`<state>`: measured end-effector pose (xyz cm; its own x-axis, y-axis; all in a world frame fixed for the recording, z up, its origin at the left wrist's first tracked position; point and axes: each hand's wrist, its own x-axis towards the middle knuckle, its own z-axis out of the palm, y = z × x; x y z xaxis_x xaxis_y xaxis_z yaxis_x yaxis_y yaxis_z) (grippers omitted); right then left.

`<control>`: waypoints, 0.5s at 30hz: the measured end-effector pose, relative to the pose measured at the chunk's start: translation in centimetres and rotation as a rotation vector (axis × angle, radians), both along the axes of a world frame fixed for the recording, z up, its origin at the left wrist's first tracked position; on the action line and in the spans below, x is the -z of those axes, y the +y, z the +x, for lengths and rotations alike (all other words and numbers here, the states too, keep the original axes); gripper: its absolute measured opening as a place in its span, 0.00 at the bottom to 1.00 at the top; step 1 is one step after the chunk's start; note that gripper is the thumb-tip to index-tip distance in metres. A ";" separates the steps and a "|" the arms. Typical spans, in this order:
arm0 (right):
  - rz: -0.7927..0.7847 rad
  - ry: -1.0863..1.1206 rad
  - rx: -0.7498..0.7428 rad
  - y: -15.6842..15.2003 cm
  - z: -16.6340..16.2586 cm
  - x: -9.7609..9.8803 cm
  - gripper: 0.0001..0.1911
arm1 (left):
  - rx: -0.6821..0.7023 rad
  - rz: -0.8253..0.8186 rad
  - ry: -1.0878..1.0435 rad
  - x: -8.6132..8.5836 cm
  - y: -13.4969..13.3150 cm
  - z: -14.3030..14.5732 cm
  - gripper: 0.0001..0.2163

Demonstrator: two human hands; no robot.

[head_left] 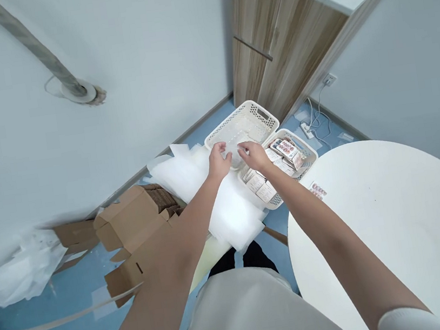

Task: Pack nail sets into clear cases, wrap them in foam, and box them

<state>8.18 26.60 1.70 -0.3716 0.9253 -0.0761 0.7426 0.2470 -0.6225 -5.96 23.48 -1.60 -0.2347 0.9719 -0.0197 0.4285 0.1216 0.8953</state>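
My left hand (218, 162) is over the near end of a white perforated basket (221, 130), its thumb and fingers apart. Close by on the right, my right hand (255, 155) has its thumb and fingertips drawn together; whatever they may hold is too small to make out. Something clear and filmy (237, 157) shows between the hands, but I cannot tell whether either one touches it. Under my right wrist stands a second white basket (305, 147) filled with small printed packs (287, 149). White foam sheets (235, 214) lie in a pile below my hands.
Folded brown cardboard boxes (129, 221) lie to the left, beside a crumpled plastic bag (25, 269). A round white table (387, 218) stands at right, with a printed card (317, 190) at its edge. Behind are a wooden cabinet (279, 31) and a power strip (306, 130).
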 end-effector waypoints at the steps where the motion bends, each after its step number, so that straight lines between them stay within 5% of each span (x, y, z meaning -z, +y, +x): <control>1: -0.001 0.083 0.017 -0.7 -0.1 -0.6 0.19 | -0.039 0.002 -0.077 -0.5 -0.6 -0.3 0.19; 5: -0.117 0.432 0.131 -4.3 -0.3 -1.9 0.21 | -0.104 -0.033 -0.418 -2.6 -4.1 -0.9 0.19; 9: -0.201 0.659 0.276 -8.4 0.1 -2.2 0.22 | -0.022 -0.182 -0.686 -3.7 -9.0 -0.7 0.19; 15: -0.280 0.783 0.489 -14.5 2.9 -3.2 0.17 | 0.143 -0.279 -0.800 -3.7 -14.1 1.6 0.20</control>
<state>11.03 12.06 4.87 0.0112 0.9772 -0.2121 0.0734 -0.2123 -0.9744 -4.39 9.42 2.12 0.0761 0.9262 -0.3694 -0.2913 0.3749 0.8801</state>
